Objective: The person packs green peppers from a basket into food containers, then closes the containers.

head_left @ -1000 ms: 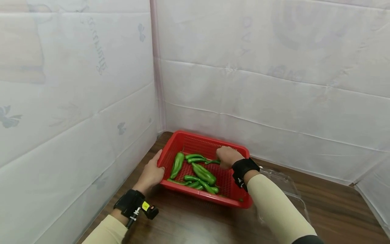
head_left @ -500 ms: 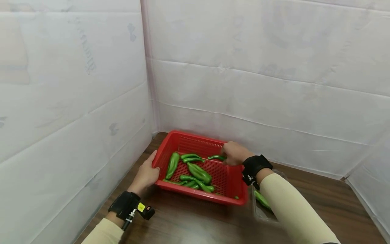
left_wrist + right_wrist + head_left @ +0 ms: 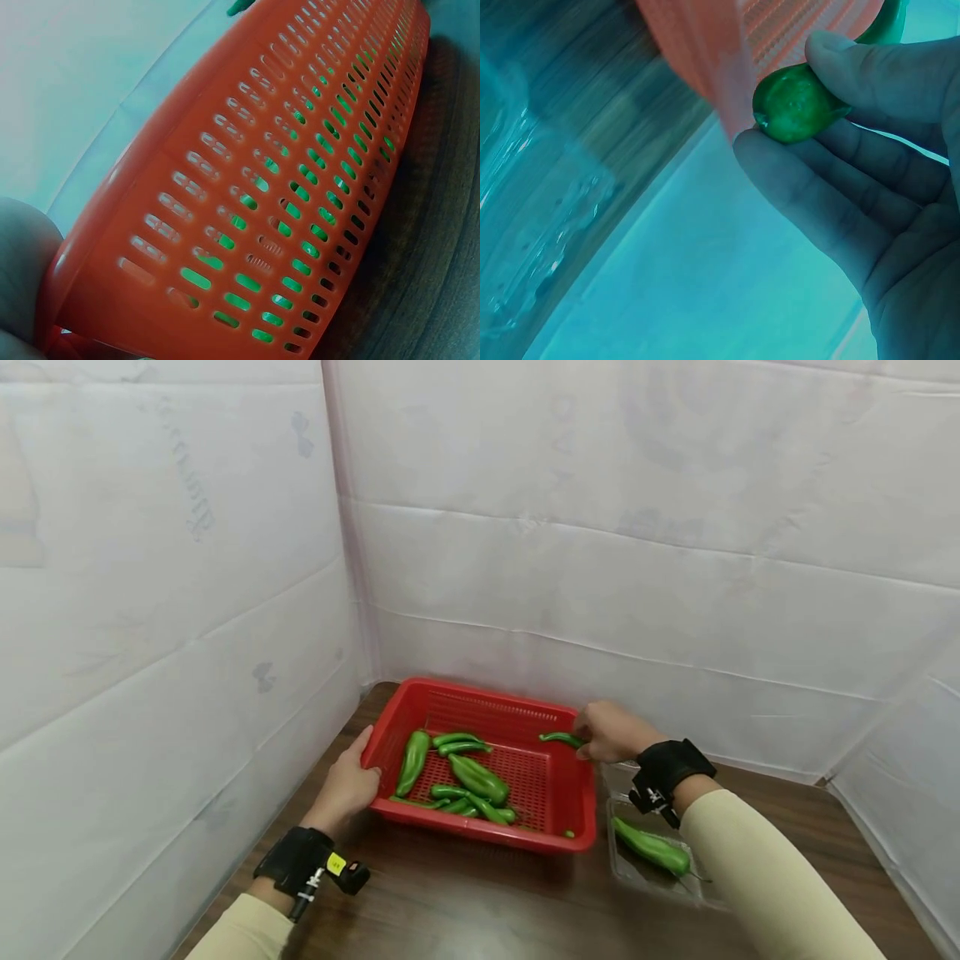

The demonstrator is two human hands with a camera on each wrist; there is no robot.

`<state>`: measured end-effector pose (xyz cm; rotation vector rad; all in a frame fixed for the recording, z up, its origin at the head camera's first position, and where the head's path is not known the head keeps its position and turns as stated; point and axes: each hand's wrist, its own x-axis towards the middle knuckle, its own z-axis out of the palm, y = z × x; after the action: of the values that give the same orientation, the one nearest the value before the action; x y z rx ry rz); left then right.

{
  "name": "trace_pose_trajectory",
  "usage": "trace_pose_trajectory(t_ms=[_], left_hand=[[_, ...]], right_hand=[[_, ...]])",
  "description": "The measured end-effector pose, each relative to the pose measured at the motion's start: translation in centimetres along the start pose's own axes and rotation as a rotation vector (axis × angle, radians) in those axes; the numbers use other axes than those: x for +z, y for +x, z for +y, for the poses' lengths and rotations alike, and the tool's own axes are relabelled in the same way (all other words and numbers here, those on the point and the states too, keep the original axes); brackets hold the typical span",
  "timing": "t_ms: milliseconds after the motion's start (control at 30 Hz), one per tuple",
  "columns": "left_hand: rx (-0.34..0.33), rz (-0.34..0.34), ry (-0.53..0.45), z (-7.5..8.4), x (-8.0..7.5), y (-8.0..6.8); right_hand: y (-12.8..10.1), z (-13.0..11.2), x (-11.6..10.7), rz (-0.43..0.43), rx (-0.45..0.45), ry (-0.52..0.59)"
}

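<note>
Left of the red basket [image 3: 480, 833], a pale sheet [image 3: 187, 627] with faint printed figures rises as a wall. At the basket's left end, the left hand [image 3: 347, 785], in a black wrist strap [image 3: 296, 858], grips the rim, its thumb over the edge and its remaining fingers on the outer side. Inside the basket, along its left wall, lies a broad green pepper [image 3: 412, 764]. To the right of this, towards the basket's back wall, two slim peppers [image 3: 461, 743] lie side by side; near the middle of its perforated floor lies a second broad pepper [image 3: 480, 779], and against its front wall several slim peppers [image 3: 472, 804] overlap. A small green piece [image 3: 569, 834] lies by the basket's front right corner. Over the basket's right end, the right hand [image 3: 617, 731] pinches a slim green pepper [image 3: 559, 738] between thumb and fingers, the pepper's free end pointing left. To the right of the basket, on the brown worktop [image 3: 450, 910], a clear plastic container [image 3: 617, 863] holds one broad pepper [image 3: 654, 847], lying obliquely.
</note>
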<state>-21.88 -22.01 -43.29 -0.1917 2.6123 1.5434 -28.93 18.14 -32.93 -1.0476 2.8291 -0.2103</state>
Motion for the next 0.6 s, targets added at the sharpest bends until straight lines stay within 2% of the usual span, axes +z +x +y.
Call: trace_pose_trajectory(t_ms=[300, 600], left_hand=[[0.004, 0.003, 0.029, -0.2, -0.4, 0.4], [-0.012, 0.005, 0.042, -0.3, -0.8, 0.4]], right_hand=[[-3.2, 2.1, 0.0, 0.021, 0.055, 0.046], [-5.5, 3.6, 0.2, 0.062, 0.043, 0.050]])
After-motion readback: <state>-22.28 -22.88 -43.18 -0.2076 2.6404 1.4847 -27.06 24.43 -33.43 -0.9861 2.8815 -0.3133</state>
